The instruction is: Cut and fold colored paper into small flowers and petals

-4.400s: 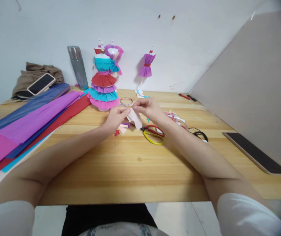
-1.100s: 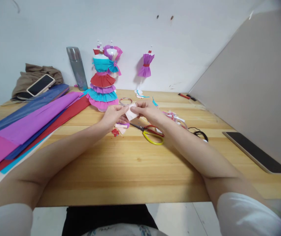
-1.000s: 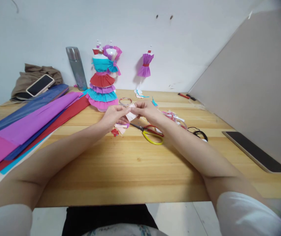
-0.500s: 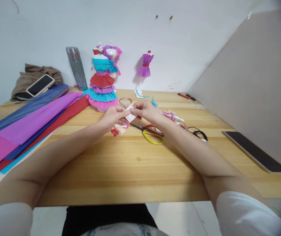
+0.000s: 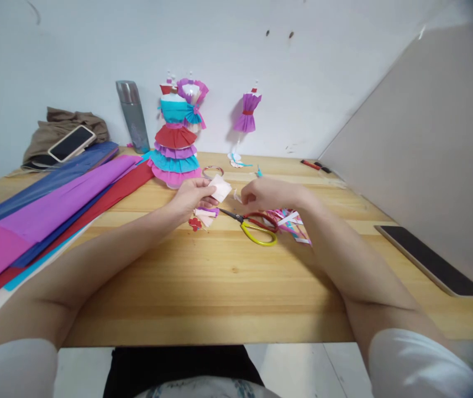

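Note:
My left hand [image 5: 197, 196] pinches a small piece of pale pink paper [image 5: 220, 188] between thumb and fingers. To its right, apart from that paper, my right hand [image 5: 267, 193] is held low with its fingers curled downward. A thin whitish scrap [image 5: 237, 196] shows beside the right fingertips; whether they hold it is unclear. Scissors [image 5: 260, 234] with one yellow and one red handle lie below the hands, blades pointing left. Under my left hand are pale folded paper pieces [image 5: 206, 216] and a red paper flower [image 5: 195, 223].
Dressed miniature mannequins stand behind, one with a tiered paper skirt [image 5: 175, 161], another in a purple dress [image 5: 246, 113]. A bottle [image 5: 133, 119] leans on the wall. Coloured paper sheets [image 5: 66, 202] lie left, cut strips [image 5: 292, 220] under my right forearm, and a dark tablet-like slab [image 5: 427, 260] right.
My right hand has let go of the pale pink paper and moved right and slightly down. The left hand keeps the paper. More of the cut strips now shows.

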### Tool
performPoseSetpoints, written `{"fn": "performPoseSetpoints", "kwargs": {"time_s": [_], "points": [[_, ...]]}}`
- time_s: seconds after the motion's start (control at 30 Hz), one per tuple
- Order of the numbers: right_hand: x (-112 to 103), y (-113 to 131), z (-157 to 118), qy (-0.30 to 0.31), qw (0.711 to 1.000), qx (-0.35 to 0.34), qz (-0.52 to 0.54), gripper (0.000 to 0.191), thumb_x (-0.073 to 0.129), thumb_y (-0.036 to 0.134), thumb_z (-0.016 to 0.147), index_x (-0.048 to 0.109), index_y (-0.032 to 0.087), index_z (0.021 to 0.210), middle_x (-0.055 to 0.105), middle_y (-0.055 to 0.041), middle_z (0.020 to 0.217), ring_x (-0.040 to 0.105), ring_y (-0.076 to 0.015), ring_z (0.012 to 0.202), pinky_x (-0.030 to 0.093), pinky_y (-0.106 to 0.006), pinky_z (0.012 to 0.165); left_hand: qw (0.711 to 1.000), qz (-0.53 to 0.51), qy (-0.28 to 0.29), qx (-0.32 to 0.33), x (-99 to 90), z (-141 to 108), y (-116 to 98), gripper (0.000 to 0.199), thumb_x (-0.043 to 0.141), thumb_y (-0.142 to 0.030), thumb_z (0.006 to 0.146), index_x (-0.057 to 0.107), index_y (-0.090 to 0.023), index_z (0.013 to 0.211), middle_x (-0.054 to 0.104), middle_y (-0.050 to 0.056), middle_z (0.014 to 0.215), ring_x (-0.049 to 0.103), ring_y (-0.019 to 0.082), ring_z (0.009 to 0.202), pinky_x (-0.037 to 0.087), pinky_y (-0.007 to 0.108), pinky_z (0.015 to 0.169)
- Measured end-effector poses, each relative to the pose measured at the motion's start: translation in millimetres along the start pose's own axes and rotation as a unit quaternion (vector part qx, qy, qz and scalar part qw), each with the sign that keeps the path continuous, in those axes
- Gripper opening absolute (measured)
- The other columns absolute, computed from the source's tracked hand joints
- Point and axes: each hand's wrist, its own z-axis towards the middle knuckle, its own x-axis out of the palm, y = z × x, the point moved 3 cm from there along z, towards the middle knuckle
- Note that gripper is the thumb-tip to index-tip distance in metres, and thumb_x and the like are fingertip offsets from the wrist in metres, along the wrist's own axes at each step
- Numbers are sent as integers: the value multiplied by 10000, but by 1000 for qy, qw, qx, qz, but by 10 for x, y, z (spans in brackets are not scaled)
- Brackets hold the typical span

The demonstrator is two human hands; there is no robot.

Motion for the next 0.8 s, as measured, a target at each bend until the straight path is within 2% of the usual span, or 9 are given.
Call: {"fn": "performPoseSetpoints", "kwargs": {"time_s": [0.1, 0.17, 0.27, 0.33, 0.43, 0.5, 0.57, 0.67, 0.8], "points": [[3, -7, -53, 35, 999, -7, -16, 163, 701, 81, 722, 656, 165, 588, 597, 4, 517, 448, -93, 485, 290, -277, 537, 1000, -13, -8, -10, 1, -5, 1, 26, 660, -104, 841, 665, -92, 818, 703, 58, 689, 659, 112, 546, 547, 214, 555], [79, -22, -45, 62, 998, 6, -24, 150, 707, 107, 732, 666, 171, 602, 602, 9, 503, 466, -93, 465, 297, -264, 507, 1000, -19, -7, -13, 6, -9, -1, 22, 656, -106, 846, 673, -92, 846, 707, 61, 694, 658, 109, 548, 536, 206, 548], [239, -27, -21, 124, 990, 33, -58, 196, 759, 114, 642, 617, 191, 531, 551, 30, 431, 448, -99, 399, 274, -257, 440, 999, -32, -5, -19, 8, -12, -8, 29, 648, -109, 852, 676, -105, 853, 711, 58, 697, 658, 107, 552, 514, 189, 531], [297, 2, -23, 132, 988, 36, -68, 238, 776, 113, 586, 573, 208, 507, 509, 47, 409, 427, -104, 377, 262, -260, 419, 998, -51, -12, -24, 2, -10, -16, 35, 644, -104, 848, 670, -118, 828, 716, 56, 704, 661, 107, 555, 506, 186, 532], [311, 38, -79, 127, 985, 53, -101, 258, 777, 99, 547, 565, 230, 614, 540, 40, 496, 459, -129, 423, 287, -272, 445, 995, -87, -37, -30, -14, -7, -38, 76, 620, -95, 847, 659, -126, 789, 720, 59, 712, 662, 111, 559, 514, 200, 555], [327, 25, -144, 135, 980, 72, -127, 271, 730, 74, 581, 574, 239, 729, 589, 15, 593, 519, -158, 493, 304, -277, 472, 993, -107, -50, -27, -20, -6, -56, 80, 605, -94, 842, 662, -129, 797, 729, 63, 734, 663, 119, 569, 526, 217, 578], [362, -13, -207, 124, 979, 82, -142, 263, 661, 60, 666, 582, 235, 846, 641, -23, 694, 581, -186, 581, 319, -281, 505, 991, -122, -52, -19, -16, -9, -75, 65, 609, -98, 828, 661, -134, 815, 736, 62, 754, 665, 124, 580, 530, 225, 591], [424, -75, -265, 45, 986, 56, -151, 203, 554, 135, 846, 579, 209, 1033, 706, -95, 844, 651, -227, 729, 358, -297, 592, 990, -133, -52, -5, -4, -18, -95, 49, 625, -103, 810, 650, -139, 831, 737, 55, 754, 666, 125, 587, 529, 225, 601], [469, -202, -304, -11, 993, 46, -111, 316, 529, 159, 847, 538, 173, 1162, 730, -137, 995, 676, -247, 877, 425, -307, 700, 988, -135, -72, 1, -3, -30, -104, 46, 617, -100, 807, 633, -134, 835, 726, 47, 722, 660, 118, 568, 514, 216, 582]]}}
